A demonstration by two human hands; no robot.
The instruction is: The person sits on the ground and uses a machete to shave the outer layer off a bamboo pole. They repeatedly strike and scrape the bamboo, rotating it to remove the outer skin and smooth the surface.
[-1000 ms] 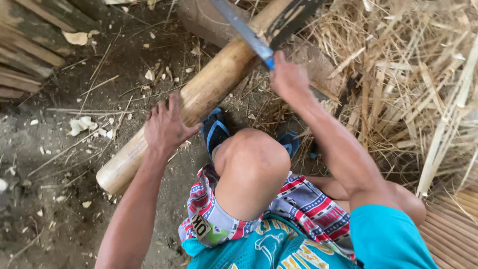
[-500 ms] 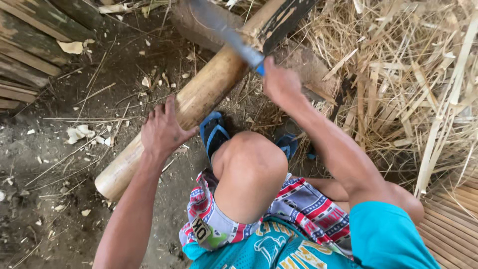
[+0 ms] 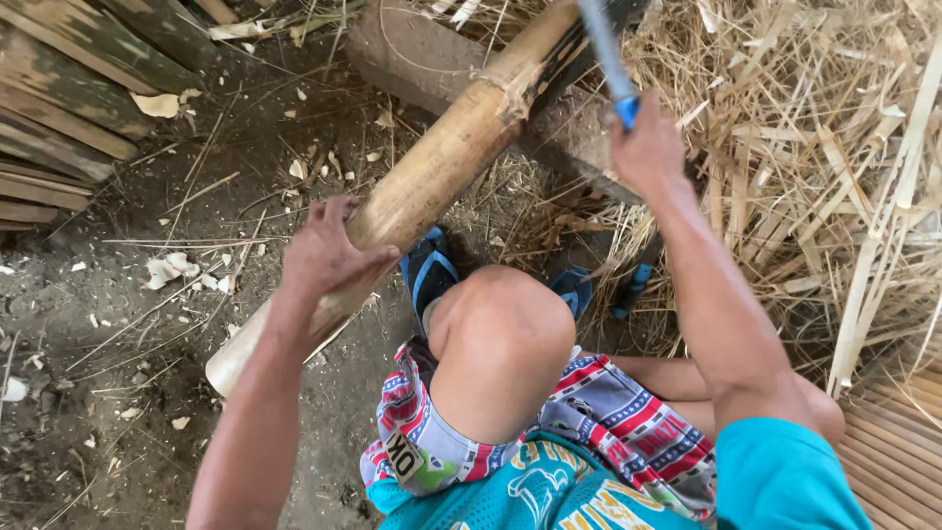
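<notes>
Head view: your left hand (image 3: 329, 257) wraps over the lower part of the bamboo pole (image 3: 432, 182), steadying it where it slants up from the dirt floor (image 3: 128, 393) to rest on a wooden block (image 3: 412, 59). Your right hand (image 3: 646, 147) is closed around the blue handle of a long blade (image 3: 603, 44), raised above the pole's upper stretch. The pole looks whole along most of its length, with a frayed ring at one joint near the block. Pale chips dot the floor, and split strips (image 3: 834, 177) pile at your right, so most of this pole seems unworked.
</notes>
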